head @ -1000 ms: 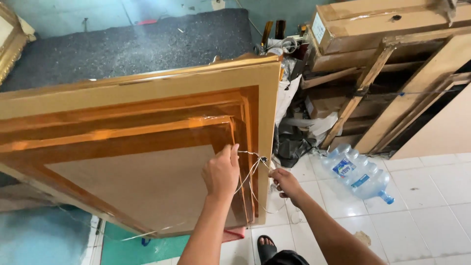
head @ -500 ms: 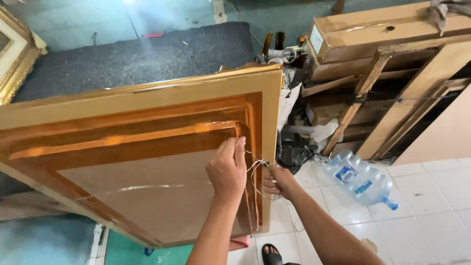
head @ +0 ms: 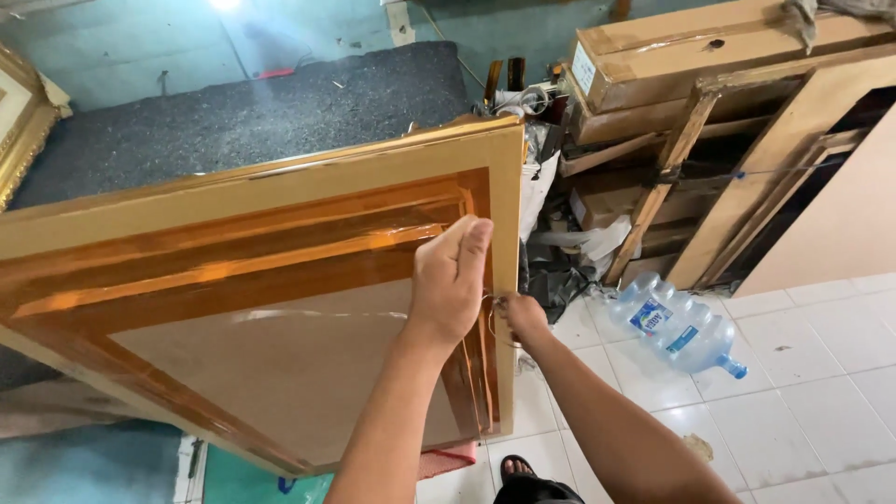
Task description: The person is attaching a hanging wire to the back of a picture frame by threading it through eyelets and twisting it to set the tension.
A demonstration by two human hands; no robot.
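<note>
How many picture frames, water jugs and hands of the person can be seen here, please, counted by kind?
Picture frames: 2, the large frame held up and a gilt frame at the left edge.
Water jugs: 1, jug.
Hands: 2, left hand, right hand.
Total: 5.

Large gold-and-copper framed panel (head: 233,308), tilted on edge, thin wire (head: 489,313) at its right side

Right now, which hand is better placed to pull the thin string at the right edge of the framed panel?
The right hand. It already pinches the thin string beside the right edge of the framed panel. The left hand lies over the panel's face, further up, fingers pointing upward, so it seems better suited to steadying.
</note>
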